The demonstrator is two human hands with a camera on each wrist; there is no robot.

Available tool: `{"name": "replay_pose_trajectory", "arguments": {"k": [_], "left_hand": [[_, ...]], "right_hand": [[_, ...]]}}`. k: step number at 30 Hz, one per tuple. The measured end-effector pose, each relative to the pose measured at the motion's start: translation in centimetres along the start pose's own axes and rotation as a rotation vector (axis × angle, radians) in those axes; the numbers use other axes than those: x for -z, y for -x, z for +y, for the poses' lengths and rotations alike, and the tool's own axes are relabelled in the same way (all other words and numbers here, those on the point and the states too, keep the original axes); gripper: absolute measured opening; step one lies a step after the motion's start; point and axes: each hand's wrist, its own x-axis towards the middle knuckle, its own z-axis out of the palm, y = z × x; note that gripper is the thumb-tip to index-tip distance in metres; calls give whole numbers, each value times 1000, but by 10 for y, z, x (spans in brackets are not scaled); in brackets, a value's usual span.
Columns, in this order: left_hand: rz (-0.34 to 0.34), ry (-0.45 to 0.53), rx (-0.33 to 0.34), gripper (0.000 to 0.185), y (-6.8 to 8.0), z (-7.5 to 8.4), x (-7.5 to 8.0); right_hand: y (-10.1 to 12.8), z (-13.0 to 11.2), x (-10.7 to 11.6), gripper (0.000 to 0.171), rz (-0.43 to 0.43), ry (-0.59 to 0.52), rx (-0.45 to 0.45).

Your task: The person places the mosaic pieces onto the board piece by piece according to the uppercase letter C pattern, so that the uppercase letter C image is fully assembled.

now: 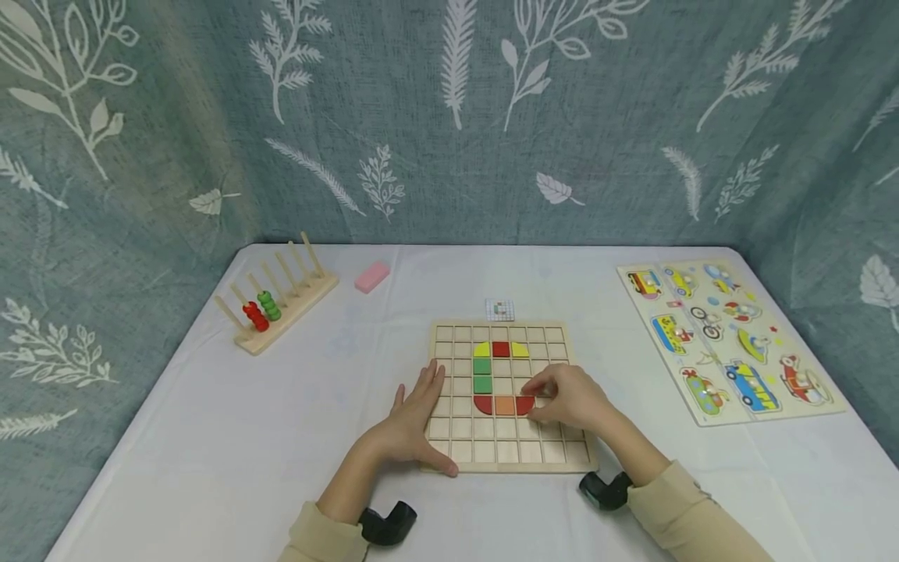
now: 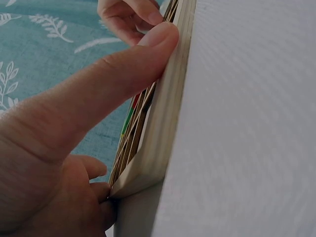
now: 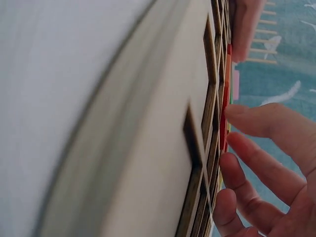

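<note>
Square wooden grid board (image 1: 510, 460) at table centre, stiff, light | left hand (image 1: 414, 425) flat, fingers spread, thumb bracing near edge | right hand (image 1: 570, 398) fingertips on red quarter-round tile (image 1: 524, 404): thin, pinch edges

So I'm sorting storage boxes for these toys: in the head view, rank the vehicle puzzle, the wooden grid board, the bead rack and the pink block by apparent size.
1. vehicle puzzle and wooden grid board: look about alike, so I won't rank them.
2. bead rack
3. pink block: smallest, though it also lies farthest from the camera.
</note>
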Motion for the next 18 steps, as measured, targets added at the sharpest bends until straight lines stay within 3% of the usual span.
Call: {"name": "replay_pose_trajectory", "arguments": {"k": [12, 18], "left_hand": [[-5, -24, -5, 135, -2, 2, 3], [14, -17, 23, 129, 2, 7, 10]], "right_hand": [[4, 13, 15, 34, 70, -24, 84], [10, 21, 28, 44, 159, -7, 173]]}}
